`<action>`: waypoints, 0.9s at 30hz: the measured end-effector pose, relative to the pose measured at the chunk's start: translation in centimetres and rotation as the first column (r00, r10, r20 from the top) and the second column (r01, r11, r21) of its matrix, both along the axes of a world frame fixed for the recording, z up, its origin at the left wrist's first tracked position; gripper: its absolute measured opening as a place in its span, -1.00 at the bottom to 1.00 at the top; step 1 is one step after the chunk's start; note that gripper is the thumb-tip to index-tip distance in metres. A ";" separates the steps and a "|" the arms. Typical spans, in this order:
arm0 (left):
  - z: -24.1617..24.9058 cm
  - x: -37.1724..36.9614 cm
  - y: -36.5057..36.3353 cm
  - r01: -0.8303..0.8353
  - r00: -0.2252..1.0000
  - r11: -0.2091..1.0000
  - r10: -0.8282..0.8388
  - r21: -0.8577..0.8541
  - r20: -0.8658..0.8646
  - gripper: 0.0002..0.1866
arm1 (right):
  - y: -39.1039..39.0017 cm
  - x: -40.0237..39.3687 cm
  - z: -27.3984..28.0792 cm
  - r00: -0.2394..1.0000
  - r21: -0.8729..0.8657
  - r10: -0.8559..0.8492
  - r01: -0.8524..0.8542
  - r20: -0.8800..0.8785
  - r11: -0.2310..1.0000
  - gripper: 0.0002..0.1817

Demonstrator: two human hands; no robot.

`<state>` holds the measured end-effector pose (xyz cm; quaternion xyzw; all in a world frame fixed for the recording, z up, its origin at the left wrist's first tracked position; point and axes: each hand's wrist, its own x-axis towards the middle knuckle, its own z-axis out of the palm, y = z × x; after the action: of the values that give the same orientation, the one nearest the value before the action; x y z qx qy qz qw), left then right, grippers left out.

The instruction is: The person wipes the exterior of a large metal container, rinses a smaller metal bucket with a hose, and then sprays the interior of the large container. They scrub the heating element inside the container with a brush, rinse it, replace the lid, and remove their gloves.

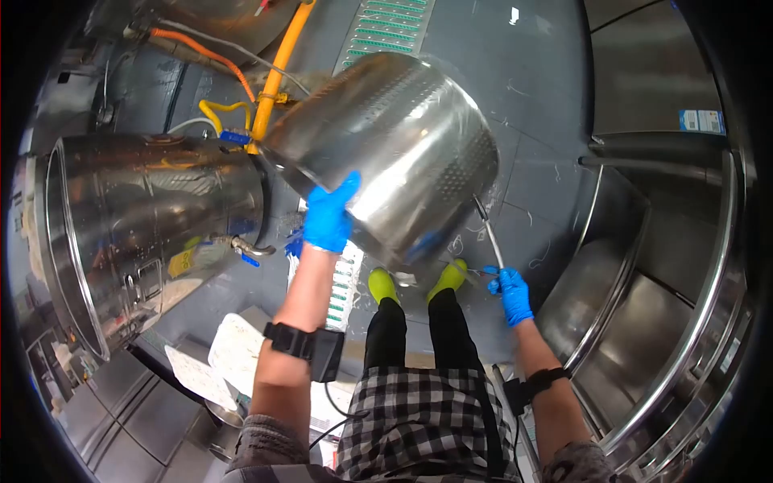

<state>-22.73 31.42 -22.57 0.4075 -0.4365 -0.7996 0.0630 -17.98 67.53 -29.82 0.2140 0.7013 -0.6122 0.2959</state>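
A large perforated stainless-steel drum [403, 153] lies tilted over the floor in front of me, small holes showing along its side. My left hand [328, 217], in a blue glove, is closed on the drum's near left rim, thumb stretched over the outer wall. Lower right, my right hand [513, 296], gloved too, is wrapped around a slim metal rod with a dark tip [492, 237]. That tip reaches right up to the drum's perforated lower right side. What kind of tool the rod is I cannot tell.
A big steel pot with a tap [161, 233] stands left. Yellow pipe [282, 72] and an orange hose [205, 52] run behind it. Drain grates [386, 32] cross the dark tiled floor [535, 88]. Steel equipment with a curved rail [696, 322] lines the right. Yellow-green boots [383, 286] are below.
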 end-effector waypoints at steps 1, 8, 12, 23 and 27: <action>3.0 -0.4 0.2 -0.008 0.999 0.995 0.013 -0.104 0.051 -0.68 | 1.1 -0.8 -0.4 0.999 0.041 0.031 -0.031 -0.006 0.999 -0.79; 1.7 3.2 -4.3 0.253 0.966 0.931 -0.256 -0.263 0.023 -0.67 | 9.7 -12.4 -1.7 0.981 0.306 0.021 0.039 -0.192 0.951 -0.79; -3.1 7.6 -4.8 0.222 0.962 0.952 -0.180 -0.208 0.206 -0.68 | 8.2 -21.5 3.7 0.867 0.547 0.379 -0.154 -0.325 0.823 -0.76; -8.4 20.2 -7.4 0.372 0.816 0.897 -0.193 -0.239 0.545 -0.69 | -6.5 -22.5 19.9 0.091 0.863 0.966 -0.434 -0.242 0.257 -0.77; -8.2 20.5 -9.4 0.184 0.917 0.934 -0.050 -0.307 0.396 -0.71 | -9.7 -21.1 20.3 0.005 0.894 0.987 -0.424 -0.160 0.147 -0.77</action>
<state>-2.21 22.04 -30.73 0.5111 -0.5948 -0.6205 -0.0030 -39.05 57.88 -9.55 -0.4231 0.8885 -0.0759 0.1609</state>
